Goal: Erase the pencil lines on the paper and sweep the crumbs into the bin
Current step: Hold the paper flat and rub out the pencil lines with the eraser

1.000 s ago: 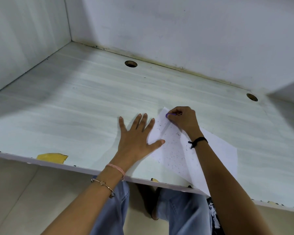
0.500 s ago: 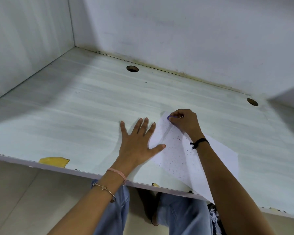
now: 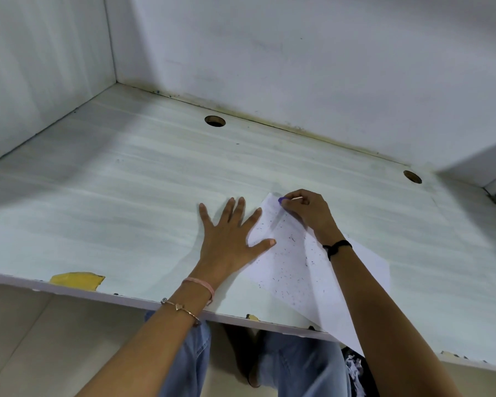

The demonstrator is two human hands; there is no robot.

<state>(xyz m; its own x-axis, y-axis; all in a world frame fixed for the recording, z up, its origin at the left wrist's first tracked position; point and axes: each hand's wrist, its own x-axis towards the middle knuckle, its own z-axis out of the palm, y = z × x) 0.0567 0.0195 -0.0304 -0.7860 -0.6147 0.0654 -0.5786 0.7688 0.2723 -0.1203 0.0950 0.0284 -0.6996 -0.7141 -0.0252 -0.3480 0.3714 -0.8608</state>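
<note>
A white sheet of paper (image 3: 295, 267) lies slanted on the pale desk (image 3: 126, 202), its near corner hanging over the front edge. Many small dark eraser crumbs (image 3: 291, 253) speckle the sheet. My left hand (image 3: 229, 239) lies flat with fingers spread, thumb and index finger pressing the paper's left edge. My right hand (image 3: 307, 210) is curled at the sheet's far corner, pinching a small purple eraser (image 3: 281, 200) against the paper. No bin is in view.
Two round cable holes (image 3: 214, 121) (image 3: 412, 176) sit near the desk's back. White walls close the left, back and right sides. A chipped yellow patch (image 3: 78, 279) marks the front edge. My legs in jeans (image 3: 298, 365) are under the desk.
The camera tilted, so everything sits lower in the frame. My right hand stays at the paper's far corner with the eraser, shifting only slightly. My left hand stays flat.
</note>
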